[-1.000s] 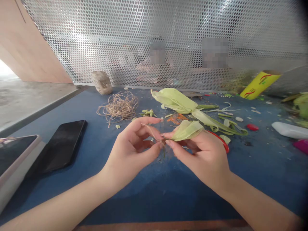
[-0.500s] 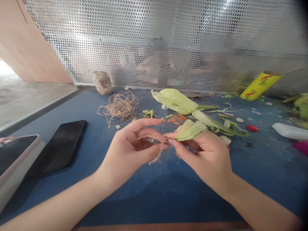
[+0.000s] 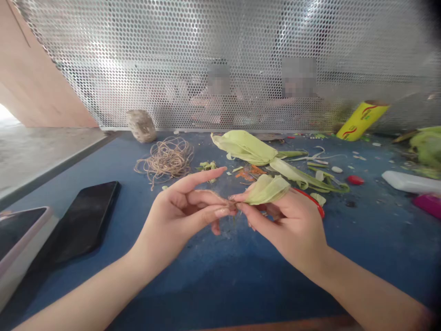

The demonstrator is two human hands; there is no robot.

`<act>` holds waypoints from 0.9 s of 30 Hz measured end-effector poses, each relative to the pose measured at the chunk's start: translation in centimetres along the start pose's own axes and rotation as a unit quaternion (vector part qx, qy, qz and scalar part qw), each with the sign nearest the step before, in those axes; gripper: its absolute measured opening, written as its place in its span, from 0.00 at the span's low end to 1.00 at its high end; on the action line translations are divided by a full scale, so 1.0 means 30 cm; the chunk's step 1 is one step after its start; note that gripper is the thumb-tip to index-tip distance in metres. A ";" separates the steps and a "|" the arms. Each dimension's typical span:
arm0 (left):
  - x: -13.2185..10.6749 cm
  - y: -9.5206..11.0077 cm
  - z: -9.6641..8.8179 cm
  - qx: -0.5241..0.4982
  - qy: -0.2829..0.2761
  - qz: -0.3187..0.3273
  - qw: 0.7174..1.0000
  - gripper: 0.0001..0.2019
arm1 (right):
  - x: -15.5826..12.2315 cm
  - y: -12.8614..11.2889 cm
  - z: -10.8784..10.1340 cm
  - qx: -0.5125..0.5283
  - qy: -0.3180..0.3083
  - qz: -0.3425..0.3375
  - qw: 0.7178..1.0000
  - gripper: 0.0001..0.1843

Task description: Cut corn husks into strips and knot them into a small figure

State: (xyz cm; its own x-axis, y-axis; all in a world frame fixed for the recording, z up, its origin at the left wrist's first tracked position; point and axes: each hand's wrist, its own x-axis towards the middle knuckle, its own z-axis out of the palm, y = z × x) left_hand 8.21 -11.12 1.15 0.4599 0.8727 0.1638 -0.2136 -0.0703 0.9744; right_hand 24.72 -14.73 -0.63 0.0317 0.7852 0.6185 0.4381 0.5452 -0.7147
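My right hand [image 3: 287, 220] pinches the narrow end of a folded pale green husk bundle [image 3: 267, 189] above the blue table [image 3: 220, 271]. My left hand [image 3: 182, 216] meets it from the left. Its thumb and middle finger pinch a thin brown twine strand [image 3: 215, 195] at the bundle's tip, and the forefinger sticks out straight. A red object [image 3: 316, 202] shows partly behind my right hand.
A loose coil of twine [image 3: 167, 158] and a twine spool [image 3: 141, 125] lie at the back left. More green husks [image 3: 248, 146] and scraps lie behind my hands. Two phones [image 3: 81, 223] lie at the left. A yellow tube [image 3: 360, 122] and a white bottle [image 3: 409, 181] sit at the right. People sit behind the perforated metal screen [image 3: 220, 59].
My left hand has drawn the twine in tight against the bundle's tip; the loose end that hung below half a second ago no longer shows. The view has shifted slightly.
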 end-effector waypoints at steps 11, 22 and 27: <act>0.007 -0.007 -0.006 -0.039 -0.021 -0.012 0.999 0.21 | 0.001 0.000 -0.003 -0.015 -0.010 -0.027 0.999 0.05; -0.003 -0.018 0.025 0.012 0.022 0.039 0.999 0.19 | -0.011 -0.002 0.005 -0.017 -0.025 -0.031 0.999 0.06; -0.010 -0.027 0.025 0.046 0.035 0.043 0.997 0.16 | -0.018 0.002 0.006 0.104 -0.064 0.027 0.992 0.08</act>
State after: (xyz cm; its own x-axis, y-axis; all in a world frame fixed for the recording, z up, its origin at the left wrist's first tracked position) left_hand 8.91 -11.70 0.42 0.3812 0.8929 0.2397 -0.1682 -0.1880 0.9677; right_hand 24.56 -15.05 -1.08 -0.0710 0.8384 0.5403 0.2440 0.5399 -0.8056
